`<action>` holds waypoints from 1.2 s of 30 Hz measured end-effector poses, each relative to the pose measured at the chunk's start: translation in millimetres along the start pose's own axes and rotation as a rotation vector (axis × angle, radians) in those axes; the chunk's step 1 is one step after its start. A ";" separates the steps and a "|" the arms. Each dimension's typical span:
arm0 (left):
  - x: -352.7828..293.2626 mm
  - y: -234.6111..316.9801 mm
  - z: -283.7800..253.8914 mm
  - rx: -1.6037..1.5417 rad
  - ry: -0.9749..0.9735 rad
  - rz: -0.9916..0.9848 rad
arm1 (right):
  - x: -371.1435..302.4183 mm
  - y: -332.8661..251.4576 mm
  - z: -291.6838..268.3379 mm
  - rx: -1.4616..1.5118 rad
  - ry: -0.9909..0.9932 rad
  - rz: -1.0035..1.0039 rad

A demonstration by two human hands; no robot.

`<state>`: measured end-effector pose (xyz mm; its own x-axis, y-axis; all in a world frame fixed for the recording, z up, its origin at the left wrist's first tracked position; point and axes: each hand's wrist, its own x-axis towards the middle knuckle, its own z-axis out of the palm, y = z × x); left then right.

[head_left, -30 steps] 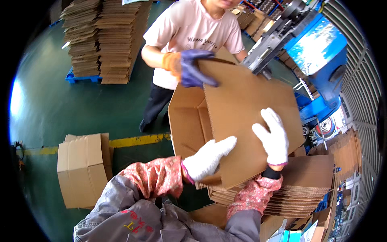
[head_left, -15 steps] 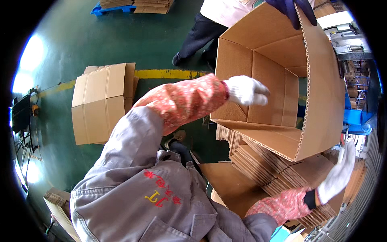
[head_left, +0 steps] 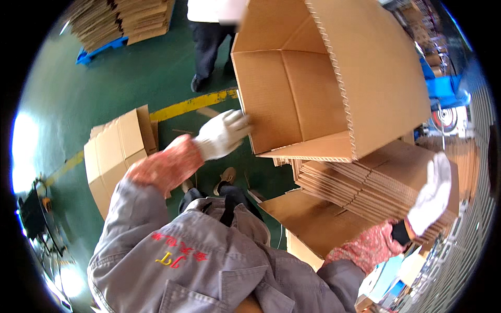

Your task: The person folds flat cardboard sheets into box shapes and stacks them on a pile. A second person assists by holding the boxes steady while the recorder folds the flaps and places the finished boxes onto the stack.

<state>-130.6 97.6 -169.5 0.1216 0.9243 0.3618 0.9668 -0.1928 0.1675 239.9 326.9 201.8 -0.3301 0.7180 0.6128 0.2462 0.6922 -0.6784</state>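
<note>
Your left hand (head_left: 225,133) was at the near edge of the carton (head_left: 386,78), upper right of frame, grip indeterminable; your right hand (head_left: 431,195) was flat, empty. Inadequate support could have caused a drop.

White gloves (head_left: 216,143): two, one on my left hand (head_left: 224,134), one on my right hand (head_left: 432,195)
Pink sleeve covers (head_left: 169,163): two, one behind each of my hands
Open box (head_left: 389,78): one, just beside my left hand
Flat carton stack (head_left: 344,180): one, near my right hand; I cannot count its layers
Folded cardboard bundle (head_left: 116,154): one, left of my left hand
Blue pallet (head_left: 86,56): one, well beyond my left hand
Other person (head_left: 206,36): one, beyond my left hand
My shoes (head_left: 225,180): two, below my left hand
</note>
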 end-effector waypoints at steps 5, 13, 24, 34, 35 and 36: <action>-124.0 68.6 -39.2 -0.307 -0.714 -0.675 | 14.7 47.9 -9.4 0.198 0.116 -0.027; -186.2 128.5 -41.9 -0.579 -0.419 -0.874 | 31.6 106.0 82.4 0.990 0.651 0.210; -59.2 134.6 -92.2 -1.111 0.126 -1.054 | 120.4 171.0 54.2 0.553 0.979 0.406; -48.7 152.9 -120.7 -1.495 0.383 -0.921 | 149.9 179.1 29.4 0.087 1.059 0.380; -52.1 151.8 -126.2 -1.497 0.405 -0.897 | 151.6 186.7 23.9 0.086 1.063 0.416; -55.7 151.6 -133.5 -1.488 0.415 -0.897 | 150.7 192.1 24.8 0.136 1.040 0.507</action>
<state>-20.8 -27.1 -41.9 -0.5622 0.8129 -0.1520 -0.3268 -0.0496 0.9438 214.8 566.3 153.8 0.7003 0.6676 0.2528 0.0154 0.3399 -0.9403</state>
